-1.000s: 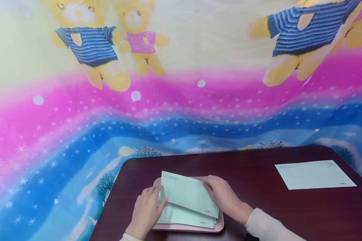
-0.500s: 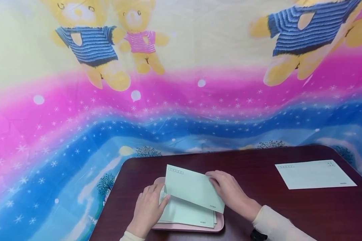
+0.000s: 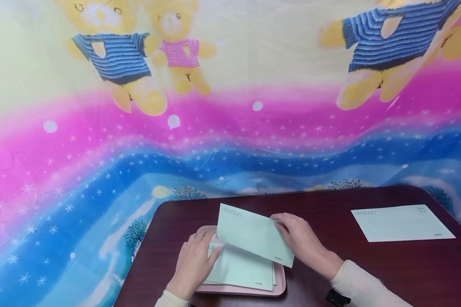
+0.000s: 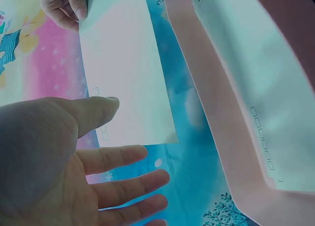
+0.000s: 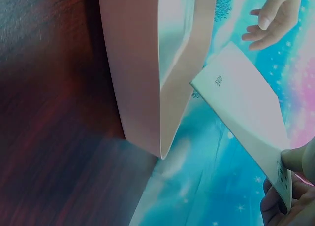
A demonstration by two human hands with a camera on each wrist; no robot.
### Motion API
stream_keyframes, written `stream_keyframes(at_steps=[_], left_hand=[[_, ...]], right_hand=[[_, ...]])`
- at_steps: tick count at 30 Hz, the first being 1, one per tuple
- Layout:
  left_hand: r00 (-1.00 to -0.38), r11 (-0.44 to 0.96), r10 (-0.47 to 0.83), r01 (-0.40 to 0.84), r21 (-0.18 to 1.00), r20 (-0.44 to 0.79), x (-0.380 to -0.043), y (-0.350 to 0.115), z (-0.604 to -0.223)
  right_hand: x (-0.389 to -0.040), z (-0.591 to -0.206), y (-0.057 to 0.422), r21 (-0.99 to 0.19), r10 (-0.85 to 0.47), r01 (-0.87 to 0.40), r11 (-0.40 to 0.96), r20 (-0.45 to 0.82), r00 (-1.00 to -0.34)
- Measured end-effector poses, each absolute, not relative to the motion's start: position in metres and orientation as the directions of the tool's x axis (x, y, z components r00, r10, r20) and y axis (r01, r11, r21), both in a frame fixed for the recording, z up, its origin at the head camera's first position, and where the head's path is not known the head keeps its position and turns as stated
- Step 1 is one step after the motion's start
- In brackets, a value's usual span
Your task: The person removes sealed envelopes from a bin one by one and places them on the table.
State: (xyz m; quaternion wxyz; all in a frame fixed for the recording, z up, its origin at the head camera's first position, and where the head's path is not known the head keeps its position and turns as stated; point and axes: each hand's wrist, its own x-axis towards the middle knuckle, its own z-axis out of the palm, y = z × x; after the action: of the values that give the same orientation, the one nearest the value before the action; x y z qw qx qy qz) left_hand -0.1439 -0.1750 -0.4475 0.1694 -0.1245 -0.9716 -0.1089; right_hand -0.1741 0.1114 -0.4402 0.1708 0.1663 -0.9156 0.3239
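Note:
My right hand (image 3: 305, 241) pinches a pale green envelope (image 3: 253, 234) by its upper right part, thumb on the front face in the right wrist view. Raised and tilted, this envelope overlaps the pink tray (image 3: 280, 283) in the head view. Inside the tray lie several more envelopes (image 3: 242, 273) in a slightly uneven stack. My left hand (image 3: 195, 266) stays at the tray's left side. Its fingers are extended and its thumb (image 4: 101, 112) overlaps the raised envelope's end in the left wrist view, with nothing gripped.
A single envelope (image 3: 401, 224) lies flat at the right of the dark red-brown table (image 3: 319, 204). Behind the table hangs a colourful cloth (image 3: 230, 128) printed with bears and snowflakes. A black band (image 3: 337, 297) shows below the right sleeve.
My right hand has lifted the envelope up and to the right, away from my left hand, uncovering more of the stack. The left hand has barely moved.

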Motion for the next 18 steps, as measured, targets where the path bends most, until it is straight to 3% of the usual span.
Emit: stream_keyframes(at_steps=[18], left_hand=[[-0.899,0.937,0.233,0.31,0.161,0.372,-0.148,-0.161,-0.443]], right_hand=[[-0.18,-0.432,0.132,-0.534,-0.163,-0.409,0.74,0.447,-0.879]])
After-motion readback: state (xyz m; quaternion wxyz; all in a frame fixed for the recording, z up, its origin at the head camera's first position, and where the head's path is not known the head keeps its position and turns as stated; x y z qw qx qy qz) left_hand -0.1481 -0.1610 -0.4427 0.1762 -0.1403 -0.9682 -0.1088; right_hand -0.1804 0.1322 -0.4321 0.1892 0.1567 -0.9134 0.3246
